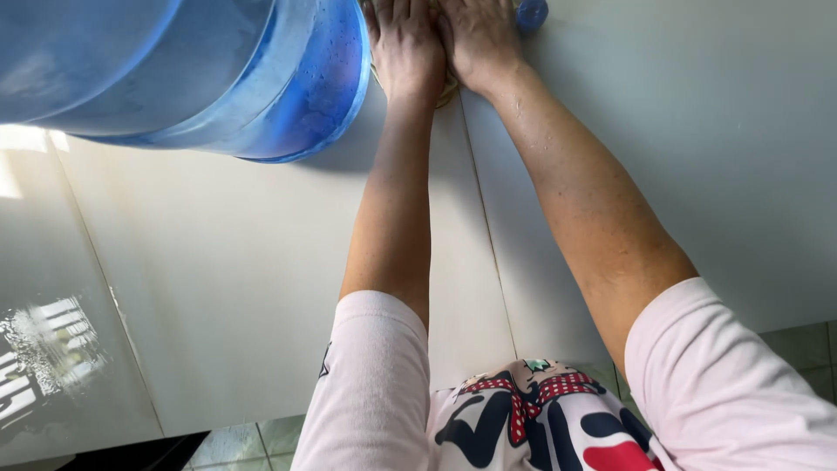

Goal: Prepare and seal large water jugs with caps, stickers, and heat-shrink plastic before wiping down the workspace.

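Both my arms stretch forward, side by side, to the top edge of the view. My left hand (pixel 405 44) and my right hand (pixel 478 35) lie close together, backs up, with their fingers cut off by the frame. A sliver of something pale and rounded (pixel 451 90) shows under them. It is too hidden to name, and I cannot tell whether they grip it. A big translucent blue water jug (pixel 218 74), wet with droplets, stands just left of my left hand. A small blue round piece (pixel 532 13) sits right of my right hand.
The hands and jug are over a white panelled surface (pixel 235 288) with thin seams. Greenish floor tiles (pixel 261 440) show at the bottom edge, and sunlight glares at the far left. My pink sleeves and printed shirt fill the lower middle.
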